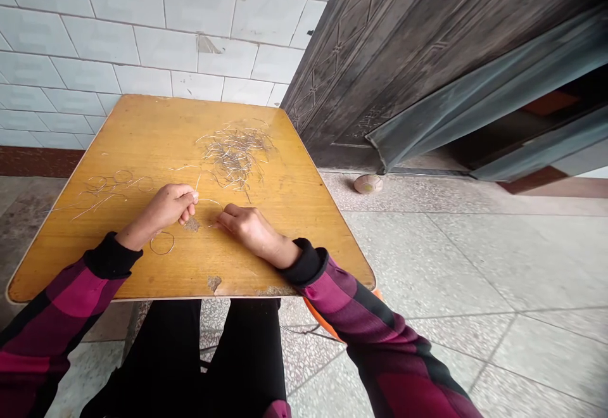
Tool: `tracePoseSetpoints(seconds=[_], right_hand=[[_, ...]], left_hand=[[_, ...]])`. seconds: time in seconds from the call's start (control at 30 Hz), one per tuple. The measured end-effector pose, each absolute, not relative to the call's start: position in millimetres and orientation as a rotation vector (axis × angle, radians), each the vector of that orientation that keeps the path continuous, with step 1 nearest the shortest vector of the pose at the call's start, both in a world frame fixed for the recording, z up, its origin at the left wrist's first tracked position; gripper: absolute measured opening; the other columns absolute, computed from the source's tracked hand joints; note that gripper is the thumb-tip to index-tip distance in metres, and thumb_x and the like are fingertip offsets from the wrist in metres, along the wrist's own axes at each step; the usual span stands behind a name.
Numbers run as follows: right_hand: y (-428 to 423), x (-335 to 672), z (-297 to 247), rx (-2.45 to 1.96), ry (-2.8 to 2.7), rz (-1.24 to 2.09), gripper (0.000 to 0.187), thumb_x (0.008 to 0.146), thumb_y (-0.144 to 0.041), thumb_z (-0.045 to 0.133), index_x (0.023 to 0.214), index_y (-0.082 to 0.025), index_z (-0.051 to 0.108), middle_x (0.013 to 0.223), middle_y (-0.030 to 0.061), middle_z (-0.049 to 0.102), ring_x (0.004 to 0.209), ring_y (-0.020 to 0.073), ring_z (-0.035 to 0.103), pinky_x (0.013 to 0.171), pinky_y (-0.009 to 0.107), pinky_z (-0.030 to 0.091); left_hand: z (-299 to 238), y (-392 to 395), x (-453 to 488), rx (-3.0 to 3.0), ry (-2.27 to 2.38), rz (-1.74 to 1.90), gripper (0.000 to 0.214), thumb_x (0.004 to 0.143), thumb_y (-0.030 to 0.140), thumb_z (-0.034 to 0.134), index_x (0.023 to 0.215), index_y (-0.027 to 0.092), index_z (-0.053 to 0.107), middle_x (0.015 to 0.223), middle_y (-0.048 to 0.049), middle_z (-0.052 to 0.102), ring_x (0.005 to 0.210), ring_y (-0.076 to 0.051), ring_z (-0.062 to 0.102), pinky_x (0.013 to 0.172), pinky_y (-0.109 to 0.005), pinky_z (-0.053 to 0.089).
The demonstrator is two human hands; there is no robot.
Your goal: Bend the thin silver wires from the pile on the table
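While left hand pinches wire, right hand rests apart on tabletop.

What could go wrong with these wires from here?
The wire pinched in the left hand may have a sharp end that could prick the nearby right hand. Strands in the loose pile could tangle. The chipped veneer on the table might snag a wire.
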State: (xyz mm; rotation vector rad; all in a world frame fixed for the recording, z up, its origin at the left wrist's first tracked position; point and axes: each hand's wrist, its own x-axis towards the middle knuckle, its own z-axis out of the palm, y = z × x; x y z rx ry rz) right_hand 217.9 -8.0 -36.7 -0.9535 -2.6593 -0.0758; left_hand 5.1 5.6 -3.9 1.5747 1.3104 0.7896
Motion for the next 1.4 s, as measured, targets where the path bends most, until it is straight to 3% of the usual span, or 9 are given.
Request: tracePoseSetpoints(seconds=[0.13,0.37,0.57,0.77,0.97,1.4], right_hand=[[-12.7,212.8,-37.9,-1.037,-2.663,-0.052,0.039,0.102,-0.035,0.038,0.081,-0.015,0.063,0.073,0.0027,0.056,0.054,0.0096,0.037,0.052,0.026,0.025],[-22.5,202.9,-40.5,-1.103,-2.647,0.093,0.04,0.102,-0.036,0.038,0.082,-0.015,0.064,0.075,0.0038,0.06,0.054,0.0097,0.041,0.053,0.027,0.025],[-27.2,199.8,-42.6,-1.109,-2.614,0.124,0.028,0.098,-0.033,0.049,0.083,-0.016,0.064,0.07,0.0019,0.059,0.053,0.0102,0.042,0.052,0.028,0.024],[-31.4,200.2,-37.8,-0.903,-2.698,0.095,0.027,0.098,-0.027,0.048,0.083,-0.015,0.066,0.071,0.0014,0.059,0.055,0.0094,0.043,0.051,0.028,0.023],[-32.9,201.2,-36.9,-0.685,-2.837,-0.026,0.023,0.097,-0.014,0.046,0.104,-0.016,0.068,0.082,0.0042,0.064,0.062,0.0108,0.05,0.05,0.03,0.022],[-33.4,202.5,-31.0,-0.574,-2.923,-0.082,0.022,0.096,-0.011,0.046,0.097,-0.016,0.067,0.079,0.0042,0.063,0.061,0.0115,0.049,0.049,0.031,0.024]], left_hand=[[-2.8,2.0,11.3,1.52,1.309,0.777,0.031,0.089,0.009,0.046,0.059,0.016,0.05,0.048,0.0043,0.053,0.036,-0.006,0.045,0.038,-0.017,0.036],[-1.5,-2.2,17.7,1.479,1.264,0.748,0.034,0.092,0.008,0.043,0.059,0.016,0.049,0.05,0.0037,0.053,0.037,-0.005,0.046,0.039,-0.017,0.037],[-7.5,-0.2,16.5,1.585,1.19,0.668,0.029,0.088,0.008,0.043,0.062,0.016,0.05,0.05,0.0036,0.054,0.038,-0.006,0.047,0.039,-0.017,0.037],[-11.3,2.4,18.6,1.699,1.246,0.553,0.031,0.087,0.011,0.042,0.058,0.017,0.049,0.047,0.0033,0.051,0.04,-0.008,0.047,0.042,-0.019,0.036],[-13.2,4.2,19.1,1.845,1.244,0.433,0.034,0.087,0.016,0.041,0.054,0.018,0.047,0.05,0.0024,0.051,0.039,-0.007,0.044,0.041,-0.02,0.034],[-15.9,5.7,17.0,1.956,1.221,0.377,0.032,0.086,0.019,0.04,0.055,0.019,0.046,0.051,0.0011,0.053,0.04,-0.008,0.045,0.044,-0.021,0.033]])
